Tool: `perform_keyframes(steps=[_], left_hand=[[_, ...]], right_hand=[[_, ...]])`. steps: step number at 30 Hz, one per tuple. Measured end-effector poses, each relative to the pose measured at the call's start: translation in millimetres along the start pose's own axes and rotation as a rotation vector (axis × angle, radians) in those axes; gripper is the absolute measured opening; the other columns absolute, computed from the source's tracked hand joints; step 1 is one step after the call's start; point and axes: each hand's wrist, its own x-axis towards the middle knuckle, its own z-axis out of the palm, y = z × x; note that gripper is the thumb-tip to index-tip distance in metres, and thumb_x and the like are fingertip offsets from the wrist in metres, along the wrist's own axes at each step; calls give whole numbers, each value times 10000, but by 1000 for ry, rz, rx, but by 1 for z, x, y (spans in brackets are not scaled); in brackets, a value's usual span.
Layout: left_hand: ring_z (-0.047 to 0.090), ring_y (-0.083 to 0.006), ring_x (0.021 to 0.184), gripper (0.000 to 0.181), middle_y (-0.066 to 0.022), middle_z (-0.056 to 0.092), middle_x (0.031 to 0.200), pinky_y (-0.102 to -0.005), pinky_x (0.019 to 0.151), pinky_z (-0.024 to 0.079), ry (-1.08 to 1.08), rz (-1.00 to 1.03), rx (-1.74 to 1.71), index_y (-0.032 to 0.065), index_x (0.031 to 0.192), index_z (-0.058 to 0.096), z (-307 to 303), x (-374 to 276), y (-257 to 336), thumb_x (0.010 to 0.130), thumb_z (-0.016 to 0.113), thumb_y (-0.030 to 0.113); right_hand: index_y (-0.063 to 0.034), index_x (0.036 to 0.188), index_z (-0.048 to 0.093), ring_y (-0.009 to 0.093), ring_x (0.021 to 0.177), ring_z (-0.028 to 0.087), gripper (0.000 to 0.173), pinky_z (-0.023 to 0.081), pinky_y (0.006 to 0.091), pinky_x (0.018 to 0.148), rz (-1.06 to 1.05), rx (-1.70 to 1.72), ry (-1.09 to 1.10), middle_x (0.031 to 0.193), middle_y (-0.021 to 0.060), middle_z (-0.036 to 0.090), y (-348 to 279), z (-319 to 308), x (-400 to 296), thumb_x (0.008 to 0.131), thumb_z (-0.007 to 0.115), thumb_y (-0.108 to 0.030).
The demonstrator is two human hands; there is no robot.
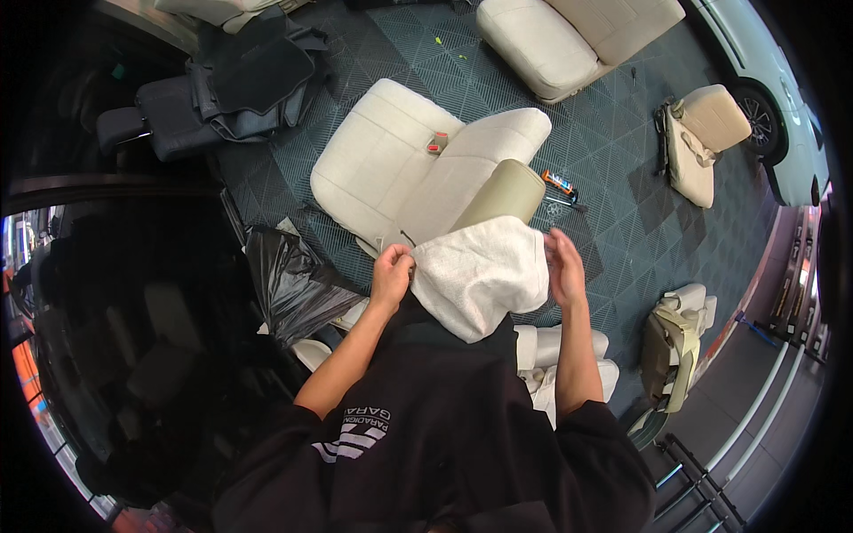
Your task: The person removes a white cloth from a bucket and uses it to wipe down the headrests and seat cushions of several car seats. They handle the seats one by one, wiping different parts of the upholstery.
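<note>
A light cream fabric cover (480,273) lies draped in loose folds just in front of my body. Its left edge is pinched between the thumb and fingers of my left hand (392,274). My right hand (566,266) is at the cover's right edge, fingers pointing up; whether it grips the cloth is unclear. From beneath the cover's far side sticks out a rounded tan padded piece (504,193), its near end hidden. Beyond it a cream car seat (380,146) rests on the floor, with red-buttoned seat belt buckles (436,143) between cushion and backrest.
An orange-labelled tube (558,180) and a thin tool (566,204) lie right of the seat. Black plastic sheeting (293,280) is at left, beside a dark glossy surface. More seats (540,46) stand around, and a white car (776,86) is at far right.
</note>
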Motion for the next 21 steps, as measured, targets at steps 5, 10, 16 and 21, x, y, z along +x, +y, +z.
perform_keyframes(steps=[5, 10, 16, 21], left_hand=[[590, -127, 767, 160, -66, 631, 856, -245, 701, 464, -9, 61, 297, -6, 961, 610, -5, 2, -13, 840, 536, 68], [607, -177, 819, 193, -99, 621, 966, -285, 731, 489, -5, 330, 530, 2, 1005, 620, 2, 1, 7, 851, 573, 108], [592, -209, 934, 243, -104, 592, 1052, -324, 767, 495, -235, 355, 524, 33, 1043, 624, 29, -5, 50, 871, 645, 203], [518, -275, 1048, 187, -119, 554, 1114, -366, 873, 447, -328, 635, 724, 23, 1002, 607, 49, -12, 66, 877, 629, 160]], right_hand=[[-21, 1093, 605, 101, 925, 539, 295, 448, 267, 852, 17, -230, -240, 1012, 20, 609, -18, 30, 12, 939, 598, -272], [-20, 1125, 624, 129, 979, 558, 363, 427, 281, 910, 99, -482, -482, 1045, 27, 629, -50, 43, -6, 905, 634, -309], [0, 970, 696, 107, 927, 580, 279, 465, 261, 825, 335, -635, -686, 1037, 50, 650, -78, 54, -12, 846, 708, -250], [1, 874, 698, 108, 844, 599, 190, 469, 248, 760, 193, -313, -621, 936, 59, 679, -78, 60, -3, 783, 778, -145]])
